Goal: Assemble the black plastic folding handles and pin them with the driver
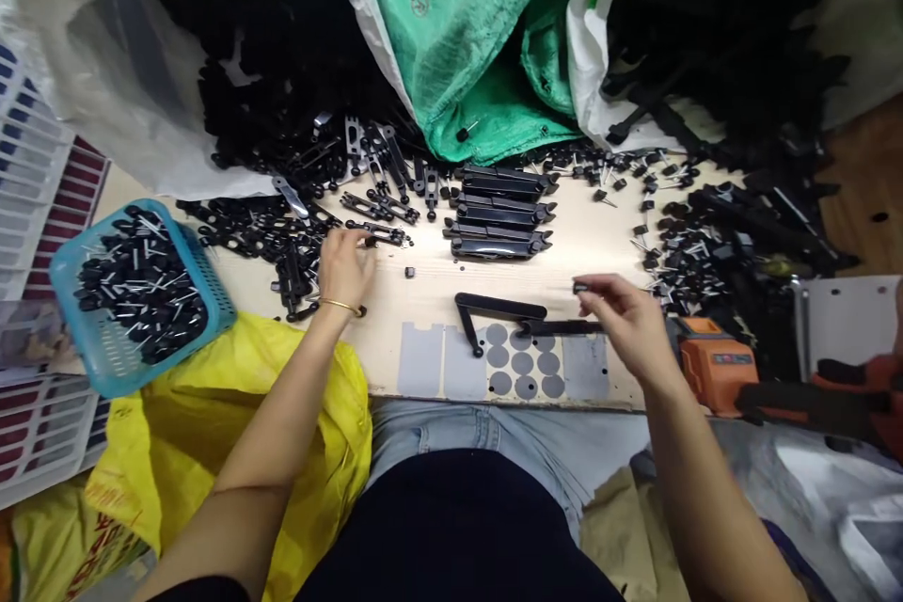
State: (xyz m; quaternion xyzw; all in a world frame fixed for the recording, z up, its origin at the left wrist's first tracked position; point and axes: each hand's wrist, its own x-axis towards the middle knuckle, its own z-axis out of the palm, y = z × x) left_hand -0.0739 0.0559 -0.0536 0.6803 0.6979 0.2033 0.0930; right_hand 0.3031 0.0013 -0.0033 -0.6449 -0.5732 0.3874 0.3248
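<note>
My right hand (627, 320) pinches a small black-headed screw (579, 288), its shank blurred, above the right side of the work board. On the left, my left hand (344, 268) has its fingers bent together at the edge of a heap of black jointed parts (272, 240). A dark piece shows at those fingertips, but its kind is unclear. Between my hands lies a folded black arm (500, 306) with a ball-tipped link angled toward me. Another dark bar (564, 327) rests beside it. Several black assembled arms (499, 247) are stacked in a row behind.
A blue basket (222, 296) of black-headed screws stands at left. White sacks (395, 66) and a green sack (486, 47) of black parts crowd the back. Loose screws (695, 259) and an orange power tool (716, 367) lie at right. Grey pads (421, 362) line the front edge.
</note>
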